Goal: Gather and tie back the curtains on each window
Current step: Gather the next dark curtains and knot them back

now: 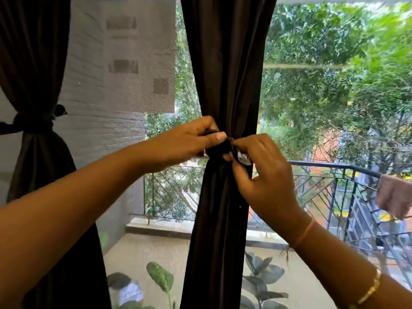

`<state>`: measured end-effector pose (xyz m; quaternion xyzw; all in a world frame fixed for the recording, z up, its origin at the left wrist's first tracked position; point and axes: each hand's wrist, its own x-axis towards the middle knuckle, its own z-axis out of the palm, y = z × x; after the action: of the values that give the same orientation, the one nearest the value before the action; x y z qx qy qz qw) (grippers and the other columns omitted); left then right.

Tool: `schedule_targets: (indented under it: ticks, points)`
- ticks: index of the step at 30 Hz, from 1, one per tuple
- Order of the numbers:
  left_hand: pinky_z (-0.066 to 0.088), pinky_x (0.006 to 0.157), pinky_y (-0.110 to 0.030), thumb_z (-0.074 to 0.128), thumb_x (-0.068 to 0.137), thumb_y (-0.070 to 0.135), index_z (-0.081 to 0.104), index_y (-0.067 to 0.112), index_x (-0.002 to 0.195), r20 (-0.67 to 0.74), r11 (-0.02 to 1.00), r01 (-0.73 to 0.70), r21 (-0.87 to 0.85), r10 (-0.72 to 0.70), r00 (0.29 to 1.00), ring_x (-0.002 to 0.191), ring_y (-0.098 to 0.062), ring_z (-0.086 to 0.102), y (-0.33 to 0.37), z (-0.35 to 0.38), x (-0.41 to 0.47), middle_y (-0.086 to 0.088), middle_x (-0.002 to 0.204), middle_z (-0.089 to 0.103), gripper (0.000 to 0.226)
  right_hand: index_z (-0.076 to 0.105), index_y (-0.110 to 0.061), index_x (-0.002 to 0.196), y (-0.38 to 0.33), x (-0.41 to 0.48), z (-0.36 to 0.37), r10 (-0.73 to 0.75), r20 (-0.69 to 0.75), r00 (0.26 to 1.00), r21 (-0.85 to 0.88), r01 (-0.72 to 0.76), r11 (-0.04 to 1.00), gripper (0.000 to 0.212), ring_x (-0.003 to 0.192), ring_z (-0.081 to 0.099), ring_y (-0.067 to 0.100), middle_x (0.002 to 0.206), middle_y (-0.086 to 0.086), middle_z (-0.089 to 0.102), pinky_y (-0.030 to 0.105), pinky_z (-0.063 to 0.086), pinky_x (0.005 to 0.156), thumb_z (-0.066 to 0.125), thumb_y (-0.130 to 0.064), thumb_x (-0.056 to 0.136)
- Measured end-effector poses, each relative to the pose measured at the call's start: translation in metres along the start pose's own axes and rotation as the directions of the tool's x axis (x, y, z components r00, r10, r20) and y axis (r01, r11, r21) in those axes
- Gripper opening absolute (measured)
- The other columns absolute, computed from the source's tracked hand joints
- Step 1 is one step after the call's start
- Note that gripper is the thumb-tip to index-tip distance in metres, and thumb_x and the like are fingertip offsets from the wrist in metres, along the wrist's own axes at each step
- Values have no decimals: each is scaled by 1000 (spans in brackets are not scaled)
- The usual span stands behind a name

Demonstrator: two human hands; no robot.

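A dark brown curtain hangs in the middle of the window, gathered at waist height by a dark tie band. My left hand pinches one end of the band on the left of the knot. On the right of the knot my right hand pinches the other end, where a small white label shows. A second dark curtain at the left edge is cinched by its own knotted tie.
Behind the mesh screen lies a balcony with a metal railing, trees and a grey building wall. Leafy potted plants stand below the curtain. A pinkish cloth hangs over the railing at right.
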<state>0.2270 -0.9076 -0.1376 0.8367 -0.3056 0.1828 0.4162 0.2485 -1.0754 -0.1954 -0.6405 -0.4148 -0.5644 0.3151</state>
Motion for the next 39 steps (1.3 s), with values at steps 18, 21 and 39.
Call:
schedule_targets:
  ticks: [18, 21, 39]
  points:
    - [53, 73, -20, 81, 65, 23, 54, 17, 88, -106, 992, -48, 114, 60, 993, 79, 0, 63, 0, -2, -6, 13, 79, 66, 36, 64, -3, 101, 8, 32, -12, -126, 105, 986, 84, 117, 990, 26, 93, 51, 12, 99, 5, 63, 23, 39, 82, 45, 0, 83]
    - [54, 74, -25, 77, 73, 14, 55, 15, 93, -104, 958, -161, 236, 190, 976, 81, -4, 64, -1, 0, -7, 6, 86, 67, 30, 62, -7, 102, 9, 40, -12, -91, 278, 956, 105, 64, 992, 20, 79, 52, 17, 85, -3, 61, 25, 39, 72, 47, -4, 89]
    - [41, 54, -34, 63, 84, 2, 45, 12, 79, 100, 82, -342, 936, 870, 484, 60, -26, 58, -10, 11, -21, -7, 82, 72, 21, 61, -8, 112, 2, 58, -14, 254, 622, 741, 317, -534, 784, 21, 86, 65, 5, 99, 9, 68, 20, 52, 76, 55, -7, 92]
